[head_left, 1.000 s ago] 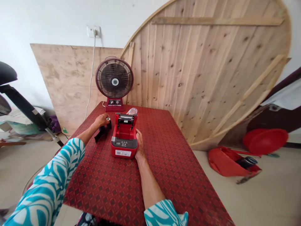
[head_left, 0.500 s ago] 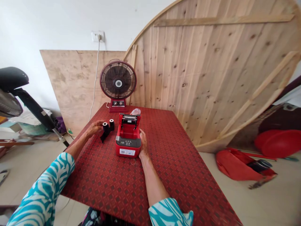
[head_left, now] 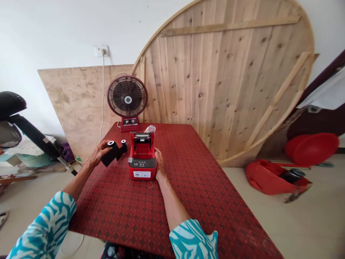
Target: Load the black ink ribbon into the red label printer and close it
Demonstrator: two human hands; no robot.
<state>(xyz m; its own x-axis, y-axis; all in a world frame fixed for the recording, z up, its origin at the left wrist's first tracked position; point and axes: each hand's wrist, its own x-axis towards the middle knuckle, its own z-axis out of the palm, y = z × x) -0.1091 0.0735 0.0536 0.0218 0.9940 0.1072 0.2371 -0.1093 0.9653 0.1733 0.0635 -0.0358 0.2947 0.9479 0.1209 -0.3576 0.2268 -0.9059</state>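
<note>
My left hand (head_left: 97, 153) grips one end of a black ink ribbon (head_left: 110, 155), wound on a white-cored spool (head_left: 111, 143). The dark film runs across to a second small spool (head_left: 123, 142) just left of the printer. A red label printer (head_left: 142, 158) sits on the table with its lid raised and its grey control panel facing me. My right hand (head_left: 159, 163) rests against the printer's right side, its fingers extended and holding nothing. The printer's inside is only partly visible from here.
The printer stands on a red patterned table (head_left: 115, 201). Behind it are a clear plastic bottle (head_left: 150, 128) and a red desk fan (head_left: 127, 97). Large wooden boards lean against the wall. A red basin (head_left: 312, 148) and red bag (head_left: 272, 178) lie on the floor.
My left hand has closed on the ribbon and tipped its spool over toward the left, pulling the black film out flatter. My right hand stays by the printer, and the view has shifted slightly.
</note>
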